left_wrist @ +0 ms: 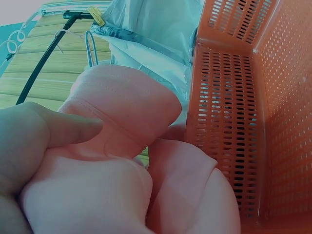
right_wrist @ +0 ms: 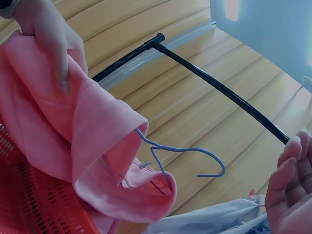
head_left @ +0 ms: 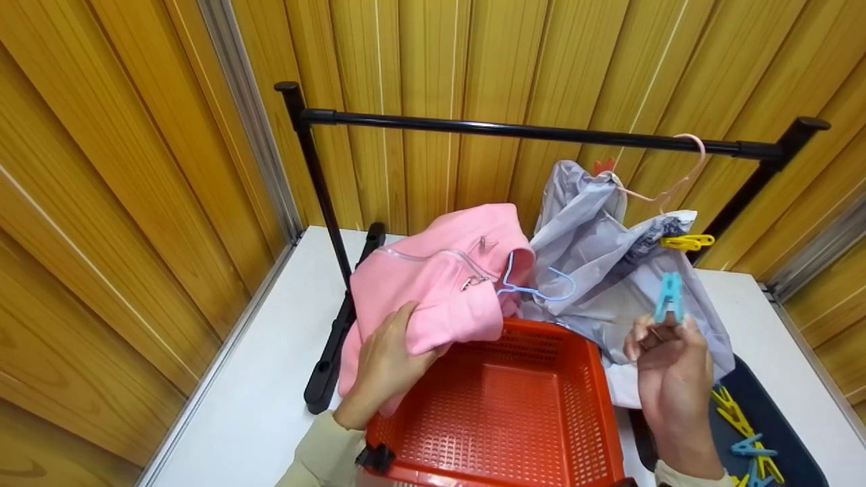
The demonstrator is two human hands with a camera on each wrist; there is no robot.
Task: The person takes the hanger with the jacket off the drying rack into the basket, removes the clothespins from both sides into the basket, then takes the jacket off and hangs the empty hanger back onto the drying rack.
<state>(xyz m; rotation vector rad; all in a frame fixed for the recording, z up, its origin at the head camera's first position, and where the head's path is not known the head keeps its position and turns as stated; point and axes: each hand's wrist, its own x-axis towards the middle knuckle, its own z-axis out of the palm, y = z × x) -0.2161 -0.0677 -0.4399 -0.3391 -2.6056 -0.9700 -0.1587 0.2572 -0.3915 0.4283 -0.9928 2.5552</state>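
My left hand (head_left: 394,357) grips a pink top with a zip (head_left: 433,270) by its collar area, over the left side of the basket. In the left wrist view the thumb (left_wrist: 73,127) lies along the pink cloth. A blue hanger (right_wrist: 185,150) sits inside the top, its hook poking out of the neck opening. On the right, my right hand (head_left: 676,379) pinches a light blue clothespin (head_left: 670,297) upright between thumb and fingers. In the right wrist view that clothespin is out of sight and only curled fingers (right_wrist: 287,185) show.
An orange-red basket (head_left: 595,406) stands in front. Behind it is a black rack (head_left: 487,127); a pink hanger (head_left: 693,162) on its bar carries a grey garment (head_left: 582,230) with a red clip (head_left: 604,166) and a yellow clothespin (head_left: 687,242). A dark tray (head_left: 778,399) holds several clothespins.
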